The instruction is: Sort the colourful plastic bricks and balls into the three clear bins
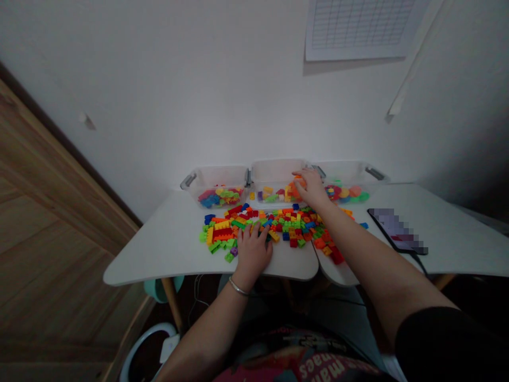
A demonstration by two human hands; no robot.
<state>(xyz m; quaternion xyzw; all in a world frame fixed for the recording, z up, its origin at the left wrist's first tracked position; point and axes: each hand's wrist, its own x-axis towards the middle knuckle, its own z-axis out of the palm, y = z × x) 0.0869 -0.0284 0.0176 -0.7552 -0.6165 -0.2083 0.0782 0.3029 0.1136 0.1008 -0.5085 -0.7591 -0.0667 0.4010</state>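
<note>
My left hand (254,248) rests on the near side of a loose heap of colourful toy building blocks (222,232), fingers spread and touching several of them. My right hand (312,187) reaches over the right part of the middle clear plastic bin (274,172), its fingers apart. An orange piece (296,191) shows right by its thumb and fingers; whether they touch it I cannot tell. Other blocks, yellow, green and red, lie low in that bin. My right forearm hides part of the heap.
A left clear bin (220,175) and a right clear bin (342,172) hold more coloured pieces against the wall. A phone (393,231) with a cable lies on the right of the white table (155,244). A seam splits the tabletop. A wooden panel (59,254) stands at left.
</note>
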